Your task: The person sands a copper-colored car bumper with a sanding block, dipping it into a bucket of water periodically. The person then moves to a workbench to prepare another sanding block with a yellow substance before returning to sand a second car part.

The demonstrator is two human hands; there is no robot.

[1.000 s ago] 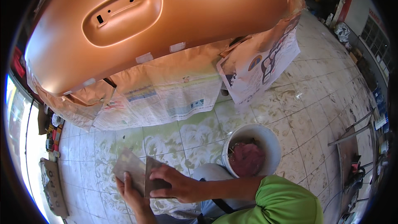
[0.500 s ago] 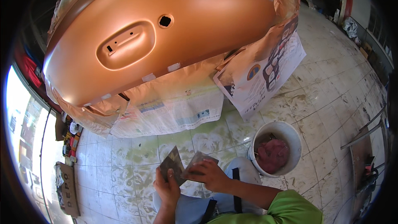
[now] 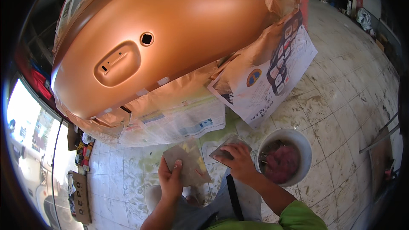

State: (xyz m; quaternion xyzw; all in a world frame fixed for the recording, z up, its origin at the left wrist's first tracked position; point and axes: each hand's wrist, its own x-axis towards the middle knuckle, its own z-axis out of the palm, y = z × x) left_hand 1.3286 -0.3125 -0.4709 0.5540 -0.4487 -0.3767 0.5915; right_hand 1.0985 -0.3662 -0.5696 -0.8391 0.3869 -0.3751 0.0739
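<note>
**Two sanding sheets in hand below the orange panel**

Head view, the only one. Landmark is the orange car panel (image 3: pixel 170 38), big and glossy, w/ masking paper (image 3: pixel 179 115) and newspaper taped along its lower edge.

Step in hand, as I judge: the person separates or prepares abrasive sheets, just below the panel, before they go on the paint. The sheets are not touching the panel; they are well apart from it, over the tiled floor (image 3: pixel 341 102).

Left hand (image 3: pixel 170 181): below the panel, toward its left half. Fingers closed narrow on a grey-brown sheet of sandpaper (image 3: pixel 187 164), thumb on top, other fingers behind, so a pinch grip.

Right hand (image 3: pixel 238 164): also below the panel, more to its right. Fingers bent and pressed on a second, smaller grey sheet (image 3: pixel 228 147), holding it flat; grip is tight, no wide opening.

White bucket (image 3: pixel 284 155), w/ reddish wet content, stands on the floor below the panel's right end, just beside the right hand.

Next move calls for, I think: choosing one sheet, perhaps wetting it in the bucket, then raising it to the panel w/ flat, even pressure.
</note>
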